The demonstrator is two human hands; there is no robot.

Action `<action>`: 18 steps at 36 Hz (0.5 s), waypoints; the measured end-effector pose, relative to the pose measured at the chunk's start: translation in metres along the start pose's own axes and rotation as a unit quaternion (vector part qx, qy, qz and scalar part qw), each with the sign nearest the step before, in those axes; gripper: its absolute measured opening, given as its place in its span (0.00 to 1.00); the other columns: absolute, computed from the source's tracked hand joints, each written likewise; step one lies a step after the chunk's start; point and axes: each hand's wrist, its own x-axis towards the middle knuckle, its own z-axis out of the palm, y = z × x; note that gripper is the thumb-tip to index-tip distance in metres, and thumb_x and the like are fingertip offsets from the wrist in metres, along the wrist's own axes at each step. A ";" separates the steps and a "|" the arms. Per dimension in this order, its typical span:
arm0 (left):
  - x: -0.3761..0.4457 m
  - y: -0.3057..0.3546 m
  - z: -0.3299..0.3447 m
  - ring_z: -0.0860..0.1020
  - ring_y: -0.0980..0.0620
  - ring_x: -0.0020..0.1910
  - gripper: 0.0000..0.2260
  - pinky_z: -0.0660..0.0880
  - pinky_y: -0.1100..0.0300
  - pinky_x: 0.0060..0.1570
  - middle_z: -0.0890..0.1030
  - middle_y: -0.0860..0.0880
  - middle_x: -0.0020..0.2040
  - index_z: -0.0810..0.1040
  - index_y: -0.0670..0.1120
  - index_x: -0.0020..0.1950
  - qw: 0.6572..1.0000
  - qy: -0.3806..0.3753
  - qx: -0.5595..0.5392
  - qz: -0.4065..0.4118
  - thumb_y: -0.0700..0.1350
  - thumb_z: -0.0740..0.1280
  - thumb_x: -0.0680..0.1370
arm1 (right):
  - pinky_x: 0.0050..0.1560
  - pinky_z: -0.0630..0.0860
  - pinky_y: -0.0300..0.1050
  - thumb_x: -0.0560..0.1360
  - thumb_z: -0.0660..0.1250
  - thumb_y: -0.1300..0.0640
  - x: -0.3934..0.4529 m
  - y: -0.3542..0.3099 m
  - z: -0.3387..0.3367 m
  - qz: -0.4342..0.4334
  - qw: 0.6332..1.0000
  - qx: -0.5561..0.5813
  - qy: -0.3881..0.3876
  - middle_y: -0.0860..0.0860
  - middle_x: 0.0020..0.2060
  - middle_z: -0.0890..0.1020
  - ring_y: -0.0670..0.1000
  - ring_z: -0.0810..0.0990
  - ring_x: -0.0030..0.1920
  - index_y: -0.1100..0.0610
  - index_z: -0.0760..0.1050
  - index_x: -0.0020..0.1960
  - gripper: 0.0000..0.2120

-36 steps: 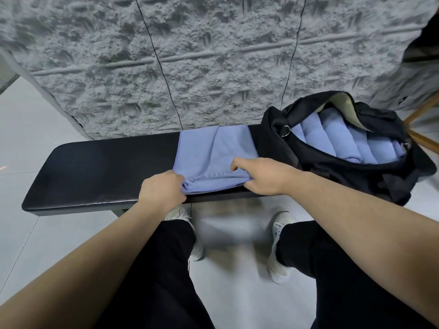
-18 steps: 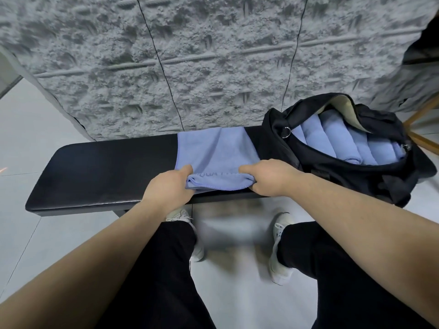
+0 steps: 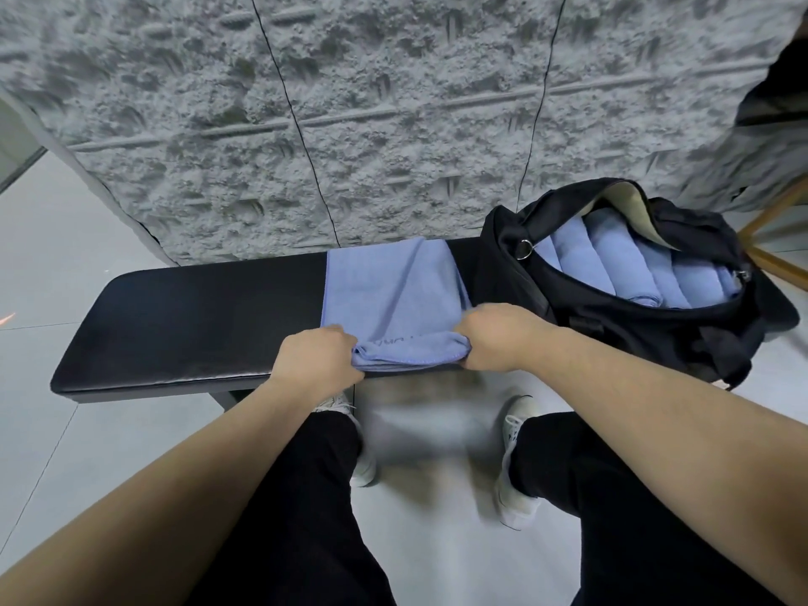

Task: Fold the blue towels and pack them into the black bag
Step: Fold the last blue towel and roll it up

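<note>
The left hand (image 3: 317, 363) is curled tight around the near left end of a blue towel (image 3: 389, 295), and the right hand (image 3: 498, 338) grips its near right end the same way. Between them the near edge is rolled into a thick fold. The rest lies flat across a black bench (image 3: 196, 325). Just right, an open black bag (image 3: 647, 308) holds rolled towels (image 3: 621, 264) side by side.
</note>
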 end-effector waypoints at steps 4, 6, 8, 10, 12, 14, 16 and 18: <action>0.002 -0.005 0.003 0.73 0.45 0.38 0.05 0.71 0.54 0.36 0.72 0.50 0.42 0.72 0.43 0.36 0.995 0.012 -0.085 0.052 0.39 0.63 0.72 | 0.42 0.72 0.47 0.72 0.64 0.62 0.003 0.000 -0.002 -0.017 0.998 0.059 0.017 0.50 0.43 0.76 0.55 0.74 0.46 0.53 0.68 0.35 0.09; 0.001 -0.006 0.001 0.69 0.46 0.34 0.08 0.66 0.56 0.33 0.69 0.50 0.37 0.67 0.45 0.35 0.995 -0.013 -0.093 0.035 0.36 0.61 0.72 | 0.36 0.65 0.43 0.71 0.62 0.66 -0.001 -0.002 -0.005 -0.020 0.995 0.097 -0.013 0.50 0.40 0.73 0.55 0.73 0.43 0.52 0.64 0.36 0.13; -0.001 -0.007 -0.001 0.64 0.48 0.32 0.12 0.60 0.56 0.30 0.66 0.50 0.33 0.60 0.48 0.34 0.996 -0.023 -0.087 0.021 0.33 0.58 0.71 | 0.29 0.59 0.39 0.71 0.60 0.68 -0.005 -0.004 -0.008 -0.025 0.993 0.110 -0.021 0.49 0.35 0.70 0.53 0.70 0.37 0.52 0.64 0.38 0.12; -0.002 -0.006 -0.002 0.63 0.48 0.31 0.13 0.59 0.56 0.30 0.66 0.49 0.32 0.59 0.48 0.35 0.997 -0.020 -0.073 0.021 0.32 0.57 0.71 | 0.26 0.57 0.39 0.71 0.60 0.69 -0.007 -0.006 -0.010 -0.025 0.994 0.107 -0.020 0.49 0.33 0.68 0.49 0.66 0.32 0.54 0.64 0.42 0.11; -0.001 -0.006 -0.003 0.67 0.46 0.33 0.12 0.63 0.55 0.31 0.68 0.47 0.34 0.61 0.47 0.38 0.997 -0.010 -0.068 0.017 0.31 0.57 0.71 | 0.26 0.56 0.41 0.70 0.61 0.70 -0.007 -0.008 -0.010 -0.016 0.994 0.103 -0.027 0.50 0.32 0.68 0.51 0.65 0.32 0.54 0.65 0.46 0.13; -0.001 -0.004 -0.004 0.71 0.43 0.35 0.11 0.67 0.53 0.33 0.70 0.47 0.36 0.63 0.46 0.42 0.998 0.002 -0.065 0.016 0.30 0.57 0.71 | 0.28 0.61 0.44 0.68 0.62 0.71 -0.008 -0.007 -0.011 -0.003 0.992 0.117 -0.036 0.51 0.30 0.71 0.52 0.67 0.31 0.54 0.67 0.47 0.15; -0.002 -0.003 -0.006 0.73 0.42 0.38 0.10 0.70 0.51 0.35 0.72 0.46 0.38 0.65 0.46 0.47 0.998 0.006 -0.064 0.010 0.32 0.58 0.71 | 0.29 0.64 0.44 0.70 0.61 0.66 -0.011 -0.006 -0.010 0.005 0.989 0.145 -0.028 0.50 0.30 0.74 0.52 0.71 0.32 0.53 0.69 0.47 0.10; -0.003 -0.004 -0.007 0.75 0.41 0.40 0.10 0.72 0.51 0.36 0.74 0.46 0.40 0.67 0.46 0.50 0.998 0.006 -0.062 0.006 0.35 0.59 0.72 | 0.31 0.65 0.41 0.74 0.64 0.55 -0.013 -0.005 -0.009 -0.004 0.989 0.148 0.000 0.45 0.32 0.74 0.51 0.73 0.36 0.50 0.69 0.43 0.04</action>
